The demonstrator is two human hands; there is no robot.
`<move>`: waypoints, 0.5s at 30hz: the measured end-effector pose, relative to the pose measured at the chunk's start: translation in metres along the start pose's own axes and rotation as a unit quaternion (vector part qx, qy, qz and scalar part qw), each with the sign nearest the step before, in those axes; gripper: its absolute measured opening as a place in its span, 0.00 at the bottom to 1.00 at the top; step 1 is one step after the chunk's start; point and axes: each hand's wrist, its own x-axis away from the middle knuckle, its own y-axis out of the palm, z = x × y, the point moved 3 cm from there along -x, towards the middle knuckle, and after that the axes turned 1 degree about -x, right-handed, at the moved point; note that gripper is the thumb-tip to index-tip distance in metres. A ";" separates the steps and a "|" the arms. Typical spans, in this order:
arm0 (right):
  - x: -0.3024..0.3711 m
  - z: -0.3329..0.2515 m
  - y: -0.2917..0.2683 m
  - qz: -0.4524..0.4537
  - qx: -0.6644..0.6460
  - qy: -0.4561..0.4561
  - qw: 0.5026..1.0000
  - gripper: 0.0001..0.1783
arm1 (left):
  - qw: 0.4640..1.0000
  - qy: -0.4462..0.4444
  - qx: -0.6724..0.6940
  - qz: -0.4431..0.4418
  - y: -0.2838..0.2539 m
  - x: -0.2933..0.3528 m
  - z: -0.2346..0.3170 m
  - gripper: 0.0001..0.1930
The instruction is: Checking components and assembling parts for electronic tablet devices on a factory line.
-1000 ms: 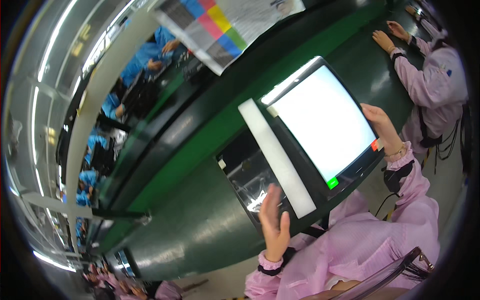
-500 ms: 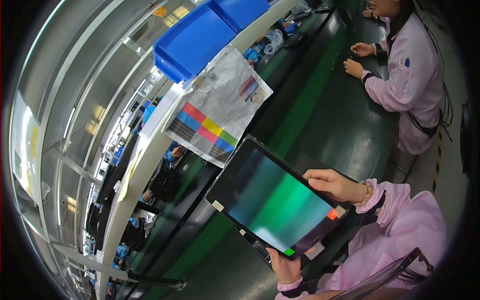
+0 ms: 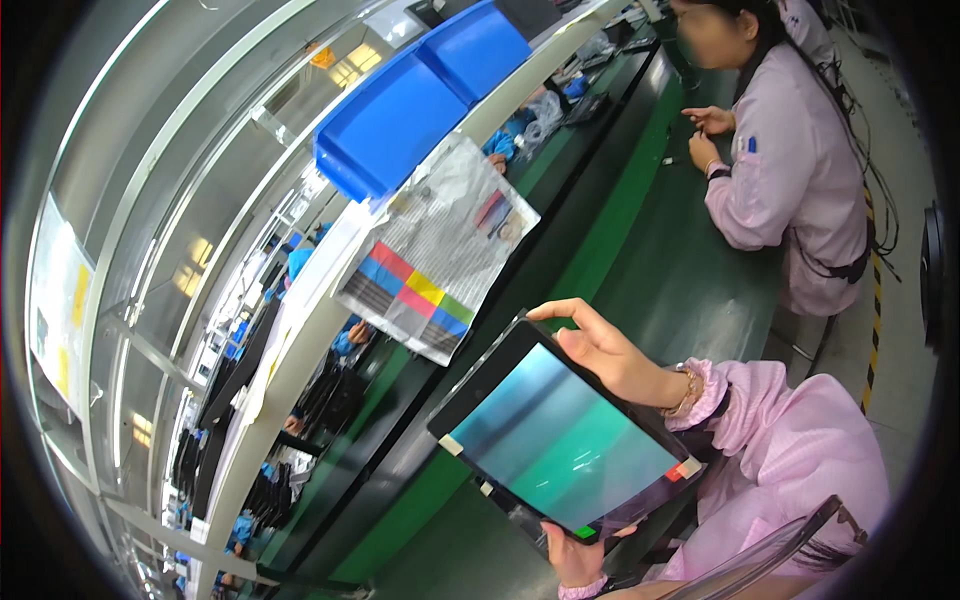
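In the head view, a tablet (image 3: pixel 565 440) is tilted between both hands, its screen lit with a blurry blue-green picture or reflection. The left hand (image 3: pixel 575 558) has its fingers closed on the tablet's lower corner, thumb on the front edge, right by a green tab (image 3: pixel 586 533). The right hand (image 3: pixel 615 362) is partly open, thumb and index finger parted along the upper edge, index fingertip at the far corner; whether it bears weight I cannot tell. A red tab (image 3: pixel 675 474) lies below the right fingers. As things stand, the tablet is powered on and seems raised off the green desk (image 3: pixel 720 310), with its coloured tabs in place. A dark panel (image 3: pixel 516 512), mostly hidden, shows just beyond the left fingers; nothing visible shows whether it has been handled, or what remains.
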 end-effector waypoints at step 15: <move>0.008 -0.016 -0.019 0.110 -0.007 -0.050 0.993 0.19 | 1.000 0.017 -0.015 0.003 -0.006 -0.022 -0.005 0.25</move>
